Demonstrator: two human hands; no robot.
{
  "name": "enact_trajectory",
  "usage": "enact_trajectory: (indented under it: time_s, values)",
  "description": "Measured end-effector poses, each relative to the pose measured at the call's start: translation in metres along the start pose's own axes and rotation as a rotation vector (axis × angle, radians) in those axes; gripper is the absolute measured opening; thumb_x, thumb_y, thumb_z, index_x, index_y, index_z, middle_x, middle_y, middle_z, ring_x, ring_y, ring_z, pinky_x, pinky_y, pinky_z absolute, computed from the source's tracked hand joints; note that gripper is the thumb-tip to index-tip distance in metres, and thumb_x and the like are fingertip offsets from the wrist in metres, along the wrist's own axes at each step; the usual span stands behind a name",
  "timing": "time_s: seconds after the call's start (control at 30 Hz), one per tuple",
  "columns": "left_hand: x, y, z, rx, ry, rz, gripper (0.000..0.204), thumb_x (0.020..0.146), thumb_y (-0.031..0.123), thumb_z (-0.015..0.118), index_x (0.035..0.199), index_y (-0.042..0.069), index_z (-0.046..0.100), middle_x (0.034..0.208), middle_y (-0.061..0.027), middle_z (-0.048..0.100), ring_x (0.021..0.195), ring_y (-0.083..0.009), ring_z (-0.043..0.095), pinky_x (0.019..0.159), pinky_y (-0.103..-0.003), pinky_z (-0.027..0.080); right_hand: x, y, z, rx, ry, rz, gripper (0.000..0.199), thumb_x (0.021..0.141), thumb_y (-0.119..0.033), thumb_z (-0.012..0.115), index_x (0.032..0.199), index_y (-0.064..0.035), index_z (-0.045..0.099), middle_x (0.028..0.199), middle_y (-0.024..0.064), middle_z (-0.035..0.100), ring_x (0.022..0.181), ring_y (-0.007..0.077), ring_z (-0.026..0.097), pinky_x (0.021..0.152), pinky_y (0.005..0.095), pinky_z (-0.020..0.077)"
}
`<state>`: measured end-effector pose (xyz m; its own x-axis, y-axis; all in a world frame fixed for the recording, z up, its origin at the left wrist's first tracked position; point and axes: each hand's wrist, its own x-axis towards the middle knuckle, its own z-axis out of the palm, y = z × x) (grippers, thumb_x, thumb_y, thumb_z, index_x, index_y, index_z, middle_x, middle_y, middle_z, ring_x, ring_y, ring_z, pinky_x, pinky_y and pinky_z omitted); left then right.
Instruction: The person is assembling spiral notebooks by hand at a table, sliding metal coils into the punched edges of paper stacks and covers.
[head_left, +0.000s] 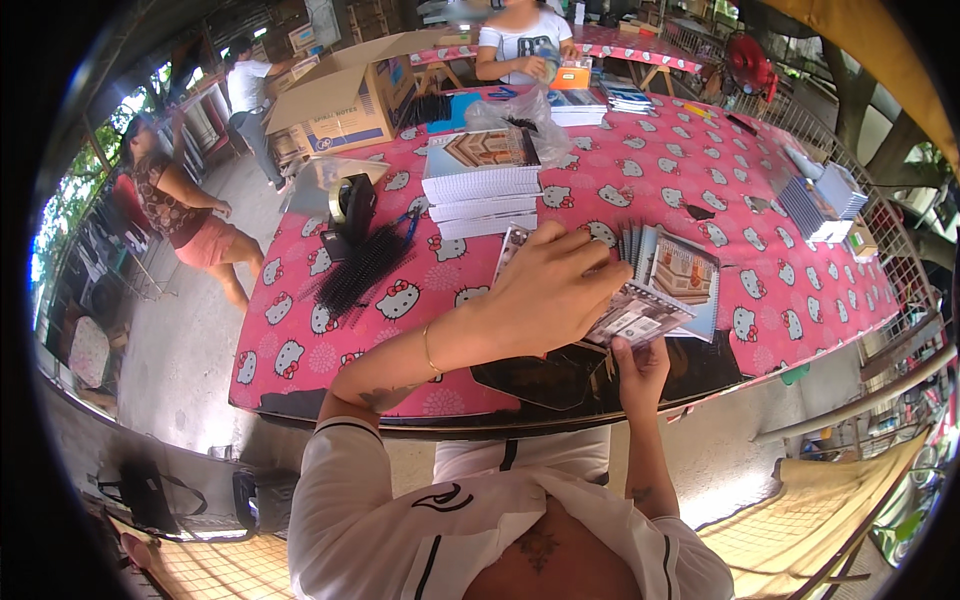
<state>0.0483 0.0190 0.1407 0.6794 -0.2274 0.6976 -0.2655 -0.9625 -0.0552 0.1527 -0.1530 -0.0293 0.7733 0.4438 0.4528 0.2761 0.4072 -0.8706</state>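
Notebook [638, 318], gripped by the right hand [643, 374], could crease if the left hand [562, 287], curled with its hold unclear, pushes unevenly.

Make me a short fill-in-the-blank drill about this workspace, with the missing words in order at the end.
1. Around the wrist of the left hand is a thin gold ____.
2. The right hand holds a notebook, with its ____ against the near cover.
3. The background of the patterned tablecloth is ____.
4. The fan beyond the table's far right side is ____.

Missing words: bracelet; thumb; pink; red.
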Motion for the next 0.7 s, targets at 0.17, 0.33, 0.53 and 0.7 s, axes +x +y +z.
enact_trajectory:
  time_s: [0.17,0.33,0.53,0.7]
  values:
    - [-0.001,0.005,-0.011,0.003,-0.026,0.018,0.026,0.081,0.013,0.072,0.106,0.011,0.068,0.087,-0.0018,0.059,0.086,-0.0190,0.061,0.079,-0.036,0.039,-0.005,-0.006,-0.001,-0.026,-0.051,0.071,0.028,0.095,-0.002,0.070,0.121,0.0046,0.060,0.109,0.0084,0.071,0.103,0.0116,0.063,0.093,0.0281,0.0487]
    - [-0.002,0.005,-0.005,0.030,-0.123,0.033,0.028,0.078,0.017,0.074,0.105,0.011,0.068,0.086,-0.0014,0.059,0.082,-0.0192,0.059,0.081,-0.036,0.040,-0.006,0.015,-0.013,-0.323,-0.169,0.090,0.031,0.093,-0.009,0.074,0.119,0.0046,0.062,0.102,0.0065,0.071,0.097,0.0138,0.064,0.091,0.0310,0.0499]
    - [-0.063,-0.005,0.026,0.151,-0.182,-0.023,0.041,0.081,0.024,0.074,0.119,0.012,0.065,0.115,-0.0065,0.063,0.113,-0.0231,0.059,0.105,-0.045,0.036,-0.012,0.003,-0.006,0.073,-0.227,0.156,0.060,0.094,-0.007,0.069,0.145,0.0029,0.040,0.136,0.0128,0.053,0.124,0.0193,0.052,0.105,0.0314,0.0396]
    - [-0.135,0.002,0.046,-0.020,0.220,-0.539,0.058,0.093,0.022,0.068,0.146,0.007,0.050,0.152,-0.0205,0.045,0.143,-0.0327,0.043,0.121,-0.049,0.025,-0.016,0.016,0.019,0.133,-0.190,0.151,0.074,0.093,-0.009,0.072,0.152,-0.0010,0.030,0.138,0.0142,0.051,0.125,0.0197,0.051,0.105,0.0322,0.0414]
